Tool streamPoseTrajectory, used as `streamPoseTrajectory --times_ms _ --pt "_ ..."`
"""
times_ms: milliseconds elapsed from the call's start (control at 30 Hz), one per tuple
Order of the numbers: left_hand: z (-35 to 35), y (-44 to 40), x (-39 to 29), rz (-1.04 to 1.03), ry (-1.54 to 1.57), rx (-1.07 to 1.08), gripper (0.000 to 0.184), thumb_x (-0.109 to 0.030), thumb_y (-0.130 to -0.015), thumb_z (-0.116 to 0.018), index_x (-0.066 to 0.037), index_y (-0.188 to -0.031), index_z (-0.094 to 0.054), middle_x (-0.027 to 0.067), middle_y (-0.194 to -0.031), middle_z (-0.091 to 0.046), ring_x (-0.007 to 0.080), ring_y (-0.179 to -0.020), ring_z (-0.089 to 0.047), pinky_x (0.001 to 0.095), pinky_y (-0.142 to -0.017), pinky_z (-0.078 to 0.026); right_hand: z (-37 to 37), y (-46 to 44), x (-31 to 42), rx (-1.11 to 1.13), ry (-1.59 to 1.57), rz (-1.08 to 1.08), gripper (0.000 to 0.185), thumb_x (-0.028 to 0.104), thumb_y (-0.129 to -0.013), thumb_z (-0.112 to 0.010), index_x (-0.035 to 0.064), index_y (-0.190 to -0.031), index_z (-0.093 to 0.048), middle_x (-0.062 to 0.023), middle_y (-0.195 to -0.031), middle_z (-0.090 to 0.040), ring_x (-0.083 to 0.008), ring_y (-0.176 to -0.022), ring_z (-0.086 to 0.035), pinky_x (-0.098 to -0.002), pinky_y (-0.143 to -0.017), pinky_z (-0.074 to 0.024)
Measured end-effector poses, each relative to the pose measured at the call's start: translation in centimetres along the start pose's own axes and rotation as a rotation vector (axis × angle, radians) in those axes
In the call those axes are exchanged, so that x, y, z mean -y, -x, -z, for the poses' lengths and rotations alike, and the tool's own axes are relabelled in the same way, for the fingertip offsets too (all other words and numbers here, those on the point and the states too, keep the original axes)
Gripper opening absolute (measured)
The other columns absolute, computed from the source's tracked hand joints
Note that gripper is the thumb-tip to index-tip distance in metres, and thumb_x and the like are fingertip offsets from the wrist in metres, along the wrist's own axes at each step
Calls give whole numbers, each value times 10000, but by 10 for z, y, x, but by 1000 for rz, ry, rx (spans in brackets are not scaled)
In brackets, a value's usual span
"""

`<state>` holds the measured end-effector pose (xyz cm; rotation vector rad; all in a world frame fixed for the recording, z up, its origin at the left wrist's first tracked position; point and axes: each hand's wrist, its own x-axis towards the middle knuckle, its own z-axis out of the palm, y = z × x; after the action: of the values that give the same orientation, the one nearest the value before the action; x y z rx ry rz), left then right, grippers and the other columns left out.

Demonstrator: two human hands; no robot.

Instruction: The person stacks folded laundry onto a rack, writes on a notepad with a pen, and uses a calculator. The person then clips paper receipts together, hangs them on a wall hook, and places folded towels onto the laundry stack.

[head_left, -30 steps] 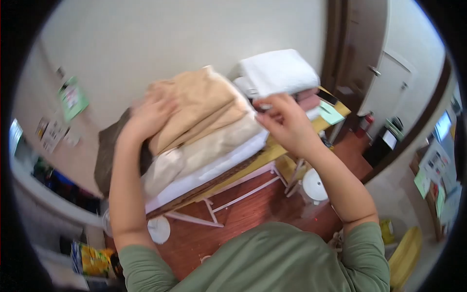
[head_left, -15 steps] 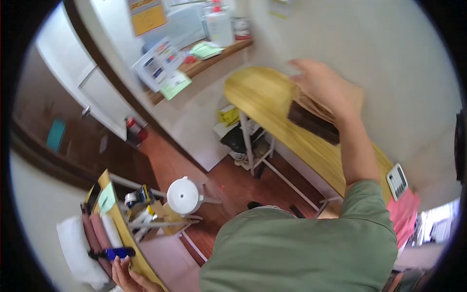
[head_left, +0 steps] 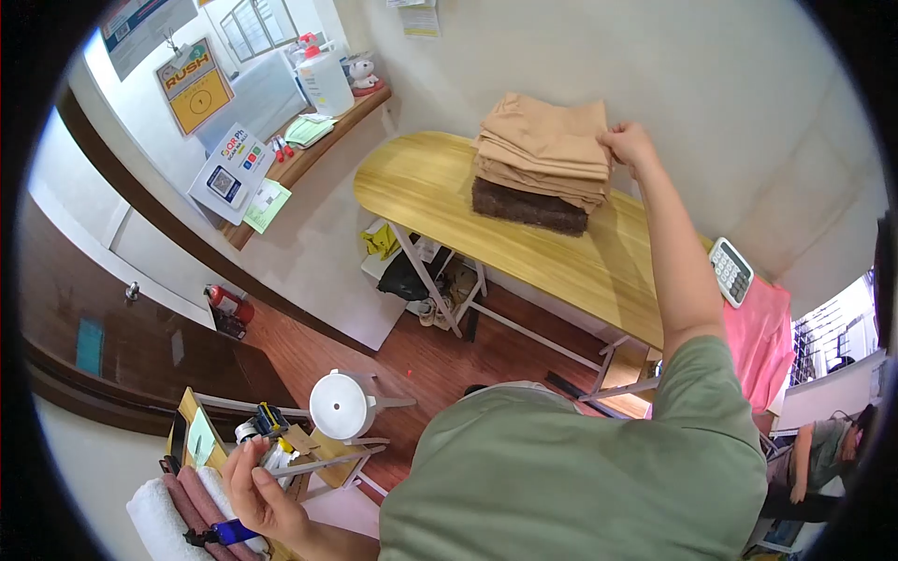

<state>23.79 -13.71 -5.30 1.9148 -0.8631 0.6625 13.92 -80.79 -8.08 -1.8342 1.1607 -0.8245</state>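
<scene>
A stack of folded tan garments (head_left: 538,140) lies on a folded dark brown furry cloth (head_left: 528,208), both on the long yellow wooden table (head_left: 412,178). My right hand (head_left: 629,147) pinches the right edge of the tan stack, its fingers closed on the fabric. At the lower left, my left hand (head_left: 262,491) is raised with its fingers loosely bent and apart, holding nothing I can see. Close beneath it are rolled white and pinkish-brown towels (head_left: 187,510) and a dark blue object (head_left: 232,532), partly hidden by the hand.
A white calculator (head_left: 731,272) and pink cloth (head_left: 760,327) are at the table's right end. A white stool (head_left: 340,405) stands on the floor. The wall ledge (head_left: 351,114) bears a pump bottle (head_left: 325,82) and papers. Another person (head_left: 823,458) is at the far right.
The view has shifted and sharpened. My right hand has moved from over the tan stack to its right edge and pinches it. My left hand has risen beside the towels.
</scene>
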Motion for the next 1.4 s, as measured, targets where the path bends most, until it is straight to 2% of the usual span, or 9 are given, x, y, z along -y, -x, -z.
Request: streamPoseTrajectory --times_ms 267,400,733,833,900,1000,1200,1300,1400 --pt "-7 22 11 199 149 -25 252 -74 -961 -494 73 -1126 -616 173 -999 -627 228 -889 -610 335 -819 -493 6 1 -17 211 -304 -439 296 346 -904 -702 58 -886 -637 -47 -756 -632 -155 -576 -570 -306 -529 -493" --pt "-13 22 13 263 384 -39 255 -114 -976 -505 76 -1104 -617 159 -951 -629 231 -878 -613 357 -820 -503 2 7 15 331 -529 -506 290 243 -906 -690 37 -1099 -624 -101 -946 -679 -218 -899 -682 -386 -728 -578" --pt "-114 -2 4 587 973 571 329 -168 -1020 -493 16 -1284 -561 125 -1217 -636 209 -1147 -598 341 -988 -463 -69 135 195 727 -1194 -70 412 79 -914 -570 -91 -1267 -443 -213 -1235 -574 -305 -1118 -610 -412 -990 -524" --pt "-136 -15 9 781 1335 743 1000 -767 -845 -457 -63 -1520 -231 139 -1502 -385 291 -1347 -407 447 -1106 -321 -95 221 219 972 -1308 -195 491 114 -911 -579 -58 -1343 -422 -194 -1306 -556 -309 -1171 -581 -442 -1026 -488" --pt "-112 -41 -15 844 1720 320 1078 -831 -764 -453 -103 -1524 -221 170 -1524 -332 302 -1413 -320 527 -1131 -270 -115 274 215 1059 -1288 -270 525 138 -907 -580 -29 -1375 -410 -187 -1339 -540 -311 -1191 -571 -447 -1021 -490" --pt "-36 -63 -43 763 1870 -293 586 -399 -954 -611 -63 -1394 -421 163 -1323 -563 268 -1201 -571 458 -995 -477 -149 327 168 1357 -1238 22 572 167 -933 -540 12 -1448 -345 -181 -1456 -443 -317 -1294 -492 -474 -1074 -434" --pt "71 -22 -91 463 1023 -820 380 -67 -900 -632 -29 -1264 -531 96 -1114 -654 209 -999 -662 361 -866 -556 -270 373 207 2324 -1452 -269 820 571 -937 -524 101 -1538 -222 -101 -1586 -258 -304 -1455 -246 -536 -1185 -202" --pt "122 15 -137 454 719 -979 339 -86 -891 -647 -22 -1215 -571 97 -1074 -671 199 -945 -678 352 -820 -570 -286 431 259 2697 -1308 -325 839 529 -913 -597 84 -1530 -243 -182 -1536 -322 -293 -1392 -371 -491 -1134 -323" --pt "187 58 -184 568 354 -1001 302 -150 -892 -659 15 -1141 -617 126 -1043 -695 215 -891 -701 357 -788 -589 -241 518 316 2545 -1209 218 790 281 -888 -660 86 -1531 -244 -245 -1434 -435 -268 -1203 -558 -400 -979 -481"
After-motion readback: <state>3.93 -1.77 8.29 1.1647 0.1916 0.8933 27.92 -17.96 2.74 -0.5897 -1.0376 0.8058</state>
